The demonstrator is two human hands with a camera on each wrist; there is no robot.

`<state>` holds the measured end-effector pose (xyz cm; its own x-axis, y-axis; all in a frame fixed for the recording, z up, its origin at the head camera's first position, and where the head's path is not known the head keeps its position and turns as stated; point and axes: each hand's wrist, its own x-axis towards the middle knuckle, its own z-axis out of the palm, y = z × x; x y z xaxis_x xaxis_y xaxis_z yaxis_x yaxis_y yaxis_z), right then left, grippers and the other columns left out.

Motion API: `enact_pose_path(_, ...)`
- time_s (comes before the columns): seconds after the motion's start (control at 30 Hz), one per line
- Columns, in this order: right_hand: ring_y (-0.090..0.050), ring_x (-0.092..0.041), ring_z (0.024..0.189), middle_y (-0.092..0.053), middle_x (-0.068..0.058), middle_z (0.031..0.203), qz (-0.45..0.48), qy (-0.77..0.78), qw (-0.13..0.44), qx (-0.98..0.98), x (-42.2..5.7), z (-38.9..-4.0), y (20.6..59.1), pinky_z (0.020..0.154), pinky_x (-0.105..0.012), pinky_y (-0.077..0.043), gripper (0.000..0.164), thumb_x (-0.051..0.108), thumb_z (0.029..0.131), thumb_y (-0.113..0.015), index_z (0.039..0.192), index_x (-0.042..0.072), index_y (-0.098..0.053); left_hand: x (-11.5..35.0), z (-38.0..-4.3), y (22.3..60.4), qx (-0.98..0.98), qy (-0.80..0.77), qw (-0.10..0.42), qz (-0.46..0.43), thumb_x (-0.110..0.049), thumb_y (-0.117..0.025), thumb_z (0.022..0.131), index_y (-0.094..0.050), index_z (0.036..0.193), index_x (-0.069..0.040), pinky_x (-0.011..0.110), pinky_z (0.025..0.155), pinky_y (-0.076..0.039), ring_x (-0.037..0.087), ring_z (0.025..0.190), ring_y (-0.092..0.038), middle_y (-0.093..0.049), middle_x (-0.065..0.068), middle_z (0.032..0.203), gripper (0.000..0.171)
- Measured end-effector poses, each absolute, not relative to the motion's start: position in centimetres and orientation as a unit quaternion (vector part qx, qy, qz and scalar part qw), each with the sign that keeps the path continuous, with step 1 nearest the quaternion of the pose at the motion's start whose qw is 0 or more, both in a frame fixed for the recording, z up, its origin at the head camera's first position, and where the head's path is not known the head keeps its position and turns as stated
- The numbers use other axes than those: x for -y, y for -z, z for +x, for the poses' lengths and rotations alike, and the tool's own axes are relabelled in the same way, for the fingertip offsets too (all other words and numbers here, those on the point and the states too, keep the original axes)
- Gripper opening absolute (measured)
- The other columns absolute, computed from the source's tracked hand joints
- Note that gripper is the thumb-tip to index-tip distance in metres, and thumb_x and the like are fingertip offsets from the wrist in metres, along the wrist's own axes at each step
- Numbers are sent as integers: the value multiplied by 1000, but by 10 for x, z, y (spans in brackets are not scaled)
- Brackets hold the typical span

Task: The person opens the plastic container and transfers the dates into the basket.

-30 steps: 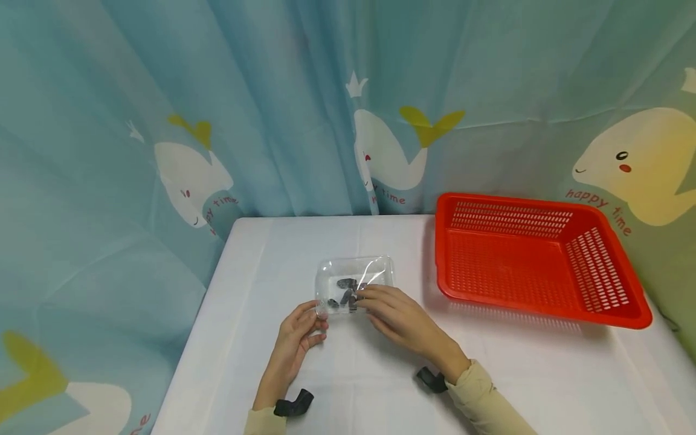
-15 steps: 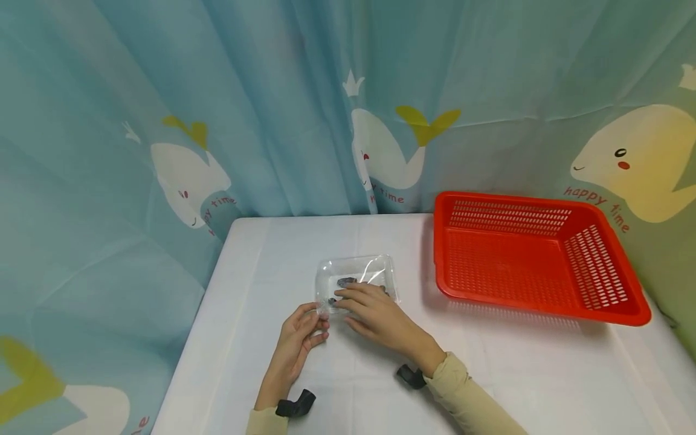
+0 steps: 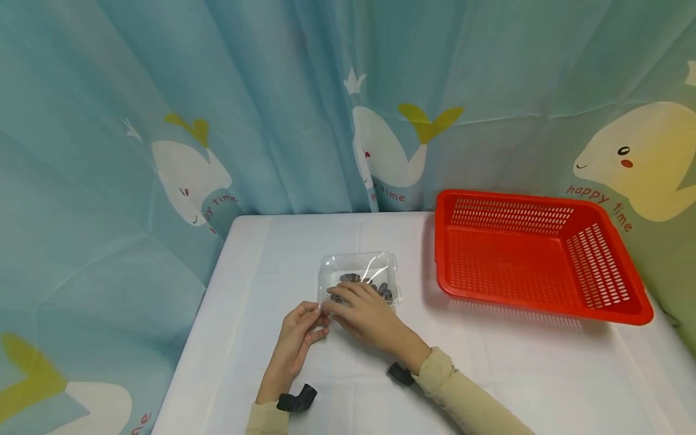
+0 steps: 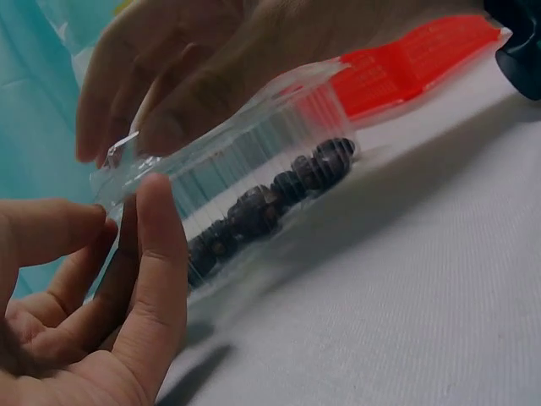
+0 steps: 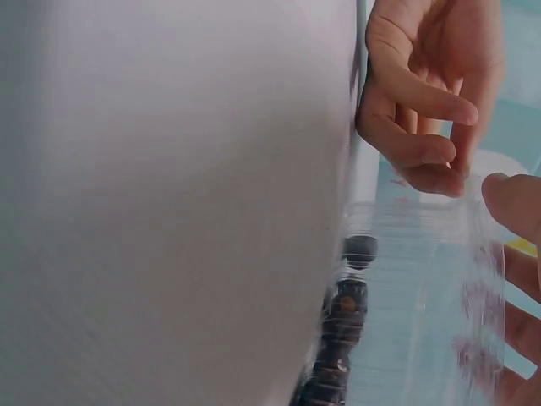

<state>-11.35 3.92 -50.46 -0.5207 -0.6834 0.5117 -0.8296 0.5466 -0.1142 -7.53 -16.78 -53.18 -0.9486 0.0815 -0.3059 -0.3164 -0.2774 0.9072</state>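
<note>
A clear plastic box (image 3: 356,263) with several dark, rounded, fruit-like pieces (image 4: 258,207) inside lies on the white table. At its near left corner, my left hand (image 3: 298,338) pinches the plastic edge between curled fingers and thumb. My right hand (image 3: 370,317) reaches over the near side of the box, its fingers loosely bent and its thumb at the same corner. In the left wrist view, the right hand (image 4: 194,85) lies across the top rim, thumb and fingers apart with a glinting plastic edge between them. It hides part of the contents in the head view.
A red perforated basket (image 3: 502,257) stands to the right at the back of the table. Behind the table hangs a blue-green curtain (image 3: 304,121) with whale prints. Each wrist wears a black band-like mount (image 3: 296,399).
My right hand has moved left along the box's near side to the left corner, uncovering the dark pieces on the right. The left hand has kept its hold there.
</note>
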Motion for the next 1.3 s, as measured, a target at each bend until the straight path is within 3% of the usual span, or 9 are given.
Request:
enact_pose_path(0.6, -67, -23, 119, -71, 1, 127, 433, -130, 265, 852, -36, -122, 505, 102, -38, -57, 22, 22, 91, -81, 111, 24, -71, 158, -85, 532, -602, -779, 128, -118, -16, -62, 105, -60, 109, -3, 24, 71, -62, 13, 89, -68, -71, 2, 98, 13)
enact_pose_path(1.03, -65, -21, 113, -69, 2, 124, 430, -139, 242, 859, -33, -127, 502, 91, -35, -60, 12, 23, 94, -76, 105, 25, -71, 156, -86, 533, -603, -778, 121, -131, -8, -58, 105, -59, 109, -2, 22, 66, -60, 14, 86, -67, -71, 3, 95, 7)
enact_pose_path(1.3, -65, -19, 106, -68, -1, 125, 458, -56, 268, 846, -32, -127, 501, 86, -31, -61, 10, 23, 96, -69, 106, 23, -67, 154, -85, 533, -613, -771, 112, -135, -8, -56, 106, -59, 109, -5, 21, 59, -56, 13, 87, -68, -73, -1, 97, 6)
